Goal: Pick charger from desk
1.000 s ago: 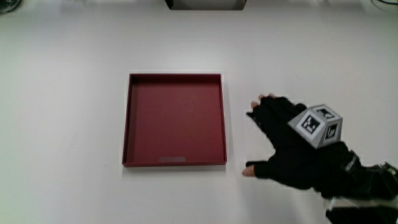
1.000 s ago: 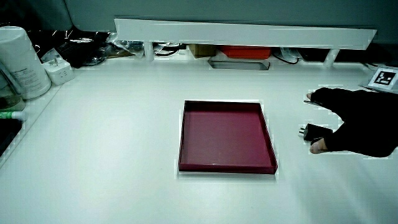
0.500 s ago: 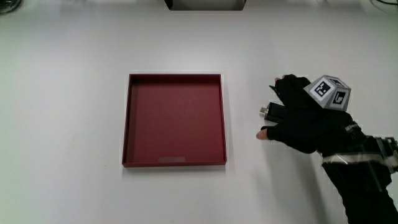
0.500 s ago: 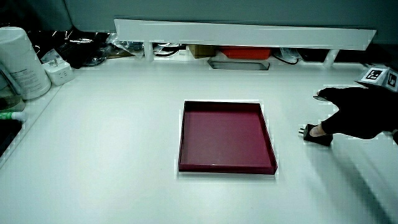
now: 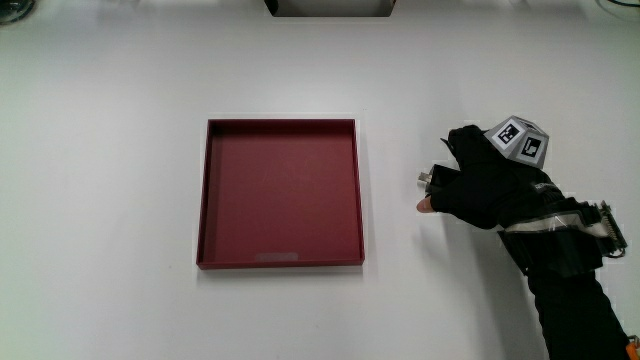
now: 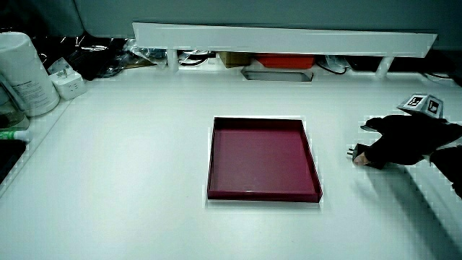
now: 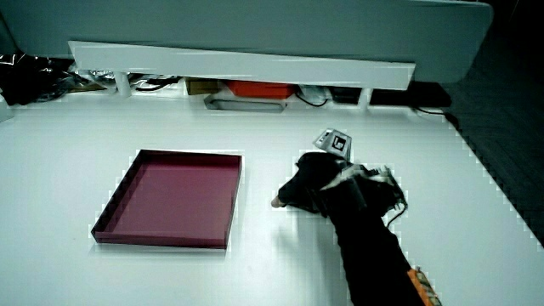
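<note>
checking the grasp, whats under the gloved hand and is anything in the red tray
Under the hand a small dark charger pokes out beside the thumb; the rest is covered by the glove. The red tray holds nothing visible.

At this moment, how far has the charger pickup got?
Done: the black-gloved hand has reached the small dark charger beside the shallow dark red square tray. In hand: its fingers are curled round the charger, whose end pokes out toward the tray. Left: lifting it; the hand looks low on the white table.
</note>
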`<state>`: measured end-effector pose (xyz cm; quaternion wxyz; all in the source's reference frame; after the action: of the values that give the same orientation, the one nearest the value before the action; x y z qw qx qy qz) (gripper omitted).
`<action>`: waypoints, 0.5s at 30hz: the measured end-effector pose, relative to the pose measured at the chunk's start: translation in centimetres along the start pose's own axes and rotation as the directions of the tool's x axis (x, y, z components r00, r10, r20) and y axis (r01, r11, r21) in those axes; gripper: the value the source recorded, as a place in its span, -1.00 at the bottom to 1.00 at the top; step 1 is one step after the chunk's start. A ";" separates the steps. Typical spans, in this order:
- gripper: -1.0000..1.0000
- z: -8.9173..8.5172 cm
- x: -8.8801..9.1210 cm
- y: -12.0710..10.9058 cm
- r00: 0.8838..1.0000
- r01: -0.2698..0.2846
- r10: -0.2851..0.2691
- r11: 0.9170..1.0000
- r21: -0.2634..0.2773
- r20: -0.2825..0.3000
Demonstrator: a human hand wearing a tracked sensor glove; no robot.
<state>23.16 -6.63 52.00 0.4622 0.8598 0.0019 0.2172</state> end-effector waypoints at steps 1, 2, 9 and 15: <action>0.00 -0.2 0.2 0.3 1.000 0.006 -0.006 1.000 -0.002 -0.002; 0.00 -0.4 0.5 0.7 1.000 0.017 -0.017 1.000 -0.005 -0.003; 0.00 -1.3 1.5 2.2 0.998 0.071 -0.071 0.997 -0.026 -0.001; 0.00 -1.8 1.8 2.7 0.994 0.104 -0.103 0.994 -0.019 0.029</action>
<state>23.64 -6.38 55.63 0.4815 0.8568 0.0376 0.1809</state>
